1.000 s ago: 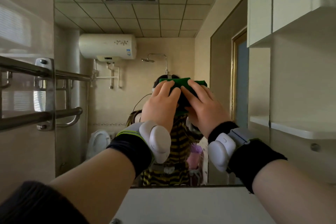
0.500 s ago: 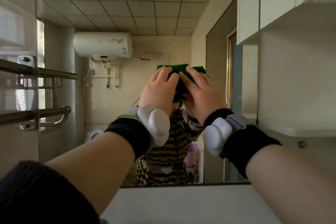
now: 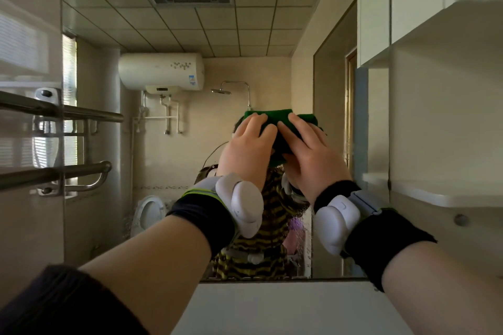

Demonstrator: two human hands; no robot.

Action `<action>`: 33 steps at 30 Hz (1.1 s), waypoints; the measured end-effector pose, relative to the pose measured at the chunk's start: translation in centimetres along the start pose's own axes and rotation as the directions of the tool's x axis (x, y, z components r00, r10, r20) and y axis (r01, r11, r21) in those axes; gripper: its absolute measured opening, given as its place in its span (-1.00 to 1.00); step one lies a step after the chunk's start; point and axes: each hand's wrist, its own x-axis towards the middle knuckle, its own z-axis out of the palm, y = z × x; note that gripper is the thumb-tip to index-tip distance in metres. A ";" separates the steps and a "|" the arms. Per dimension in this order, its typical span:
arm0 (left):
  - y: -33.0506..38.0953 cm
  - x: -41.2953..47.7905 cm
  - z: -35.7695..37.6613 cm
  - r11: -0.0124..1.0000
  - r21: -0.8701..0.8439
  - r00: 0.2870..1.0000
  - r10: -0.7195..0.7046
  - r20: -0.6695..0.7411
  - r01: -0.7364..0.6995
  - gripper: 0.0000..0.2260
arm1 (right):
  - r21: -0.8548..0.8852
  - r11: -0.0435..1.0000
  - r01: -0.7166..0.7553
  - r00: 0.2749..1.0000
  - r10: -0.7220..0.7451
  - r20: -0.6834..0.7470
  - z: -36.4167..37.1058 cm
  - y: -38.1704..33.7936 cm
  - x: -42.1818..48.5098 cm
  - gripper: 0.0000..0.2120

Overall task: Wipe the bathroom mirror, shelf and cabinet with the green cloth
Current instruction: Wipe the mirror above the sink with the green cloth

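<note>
Green cloth (image 3: 277, 116) slid slightly down-right on mirror (image 3: 190, 158).

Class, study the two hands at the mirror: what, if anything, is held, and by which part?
The green cloth, pressed flat on the mirror: left hand on its left half, right hand on its right half, fingers laid over its face.
</note>
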 end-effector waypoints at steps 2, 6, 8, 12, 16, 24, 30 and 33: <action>0.2 -0.2 0.2 1.000 -0.009 1.000 0.008 0.001 -0.008 -0.71 | 0.001 1.000 -0.003 1.000 0.003 0.000 0.0 0.1 -0.5 -0.45; 0.5 -0.4 0.5 1.000 -0.019 1.000 0.024 0.015 -0.024 -0.70 | 0.004 1.000 0.002 1.000 -0.002 0.018 -0.3 0.6 -1.0 -0.41; 0.5 -0.4 0.6 1.000 -0.012 0.999 0.027 0.021 -0.027 -0.70 | 0.001 1.000 0.019 0.999 -0.019 0.027 -0.4 0.8 -1.0 -0.41; 0.4 -0.2 0.7 0.999 0.008 0.999 0.033 0.029 -0.033 -0.70 | -0.015 0.999 0.042 0.999 -0.042 0.031 -0.7 1.2 -0.8 -0.41; 0.6 0.0 0.6 0.999 0.005 0.999 0.039 0.035 -0.039 -0.70 | -0.022 0.998 0.066 0.998 -0.066 0.001 -0.7 1.6 -0.7 -0.44; 2.2 1.8 0.4 0.999 -0.006 0.999 0.053 0.006 -0.052 -0.71 | -0.027 0.999 0.023 1.000 -0.023 0.010 -1.8 3.0 0.2 -0.45; 2.8 2.0 0.5 0.999 -0.024 0.999 0.037 -0.019 -0.037 -0.72 | -0.036 0.999 0.010 0.999 -0.008 0.050 -2.4 3.5 0.4 -0.44; 2.8 1.9 0.7 0.999 -0.032 0.999 0.030 -0.023 -0.031 -0.71 | -0.024 1.000 -0.003 0.999 0.004 0.049 -2.2 3.5 0.3 -0.44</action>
